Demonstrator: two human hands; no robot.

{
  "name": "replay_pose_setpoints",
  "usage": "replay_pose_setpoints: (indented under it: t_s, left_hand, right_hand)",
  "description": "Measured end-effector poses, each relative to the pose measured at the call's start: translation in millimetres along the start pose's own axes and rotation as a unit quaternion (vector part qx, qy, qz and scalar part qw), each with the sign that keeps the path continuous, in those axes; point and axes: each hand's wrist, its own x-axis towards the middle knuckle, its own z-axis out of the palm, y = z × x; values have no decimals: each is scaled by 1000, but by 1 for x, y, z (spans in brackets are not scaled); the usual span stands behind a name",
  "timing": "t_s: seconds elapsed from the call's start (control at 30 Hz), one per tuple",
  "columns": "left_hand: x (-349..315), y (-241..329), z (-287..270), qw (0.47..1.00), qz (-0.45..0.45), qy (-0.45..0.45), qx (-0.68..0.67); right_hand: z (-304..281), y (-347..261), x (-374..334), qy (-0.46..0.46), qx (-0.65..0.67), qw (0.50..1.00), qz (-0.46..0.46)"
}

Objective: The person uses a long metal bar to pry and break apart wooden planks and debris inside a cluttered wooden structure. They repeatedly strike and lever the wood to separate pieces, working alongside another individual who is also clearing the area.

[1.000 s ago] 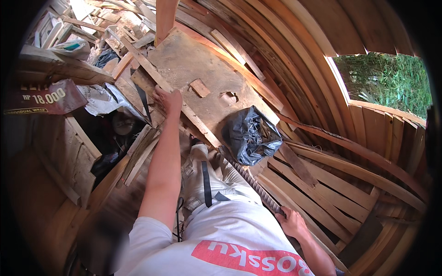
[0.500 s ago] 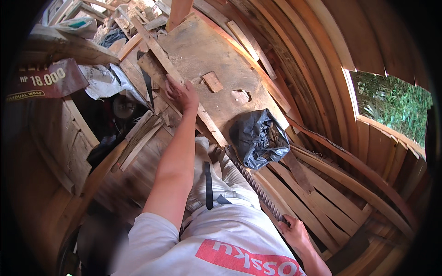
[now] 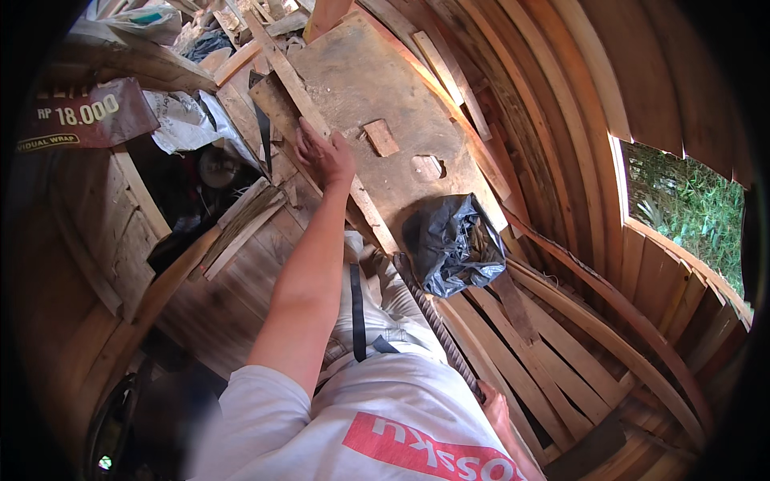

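Note:
My left hand (image 3: 325,159) grips a long narrow wooden strip (image 3: 367,212), its fingers curled at the strip's left edge. This strip runs along the worn wooden board (image 3: 341,60) towards my legs. Low on the right, my right hand (image 3: 496,405) is closed round the lower end of a long, dark, ridged bar (image 3: 429,311) with a twisted or toothed look. The bar's far end is at the near end of the strip; whether they touch is unclear. My shirt hides part of the right hand.
A black plastic bag (image 3: 453,244) of scraps sits on the board's near right corner. A small wood block (image 3: 381,138) lies beside a hole in the board. Loose planks (image 3: 553,345) fill the right side, below curved hull-like ribs. A dark opening (image 3: 188,188) gapes at left.
My right hand has drawn in towards my body with the ridged bar, now partly behind my shirt. The left hand stays on the strip. The view has shifted slightly.

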Motion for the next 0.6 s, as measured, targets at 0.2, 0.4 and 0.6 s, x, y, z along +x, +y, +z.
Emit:
replay_pose_setpoints:
  t_s: [0.2, 0.4, 0.6]
  left_hand:
    - [1, 5, 0, 1000, -17, -12, -16]
    - [1, 3, 3, 1000, -15, -10, -5]
    - [1, 4, 1, 1000, -16, -12, 22]
  right_hand:
    - [13, 17, 2, -32, 31, 999, 17]
    - [19, 37, 14, -68, 56, 996, 10]
    - [31, 42, 14, -41, 61, 997, -25]
